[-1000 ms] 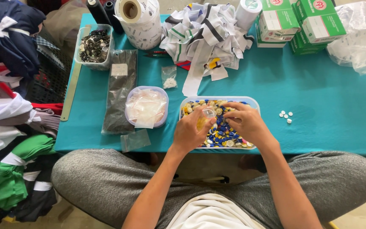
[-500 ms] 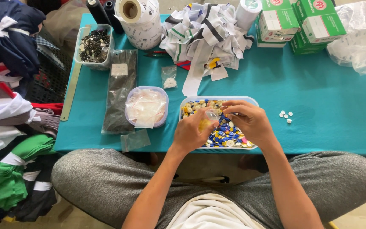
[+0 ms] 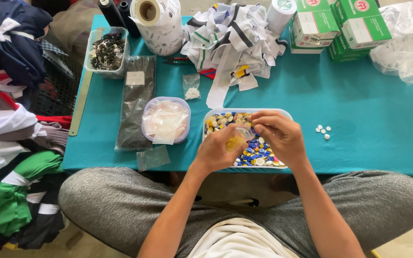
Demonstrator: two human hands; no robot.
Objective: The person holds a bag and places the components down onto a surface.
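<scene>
A small clear plastic bag (image 3: 239, 138) with something yellow inside sits between both hands, held just above a shallow tray (image 3: 288, 114) full of mixed buttons (image 3: 256, 154) in blue, yellow and white. The left hand (image 3: 218, 152) has its fingers curled around the lower part of the bag, closed on it. The right hand (image 3: 279, 136) pinches at the bag's upper edge with fingertips drawn together; whether it also holds a button there, I cannot tell. The tray rests on the near edge of the teal table (image 3: 369, 110), right in front of the person's lap.

Just left of the tray stands a round clear tub (image 3: 165, 120) holding more empty little bags, and one flat bag (image 3: 153, 157) lies near the table edge below it. A long dark packet (image 3: 136, 100) lies beside the tub, then a yellow ruler (image 3: 82, 98) along the left edge. A few white buttons (image 3: 323, 131) lie loose to the right of the tray, well apart from it. Farther back are a container of black clips (image 3: 106, 51), a roll of white labels (image 3: 161, 24), a heap of striped fabric strips (image 3: 230, 38), green and white boxes (image 3: 340, 24) and crumpled clear plastic (image 3: 407, 43). Folded garments (image 3: 10, 143) pile up off the table on the left
</scene>
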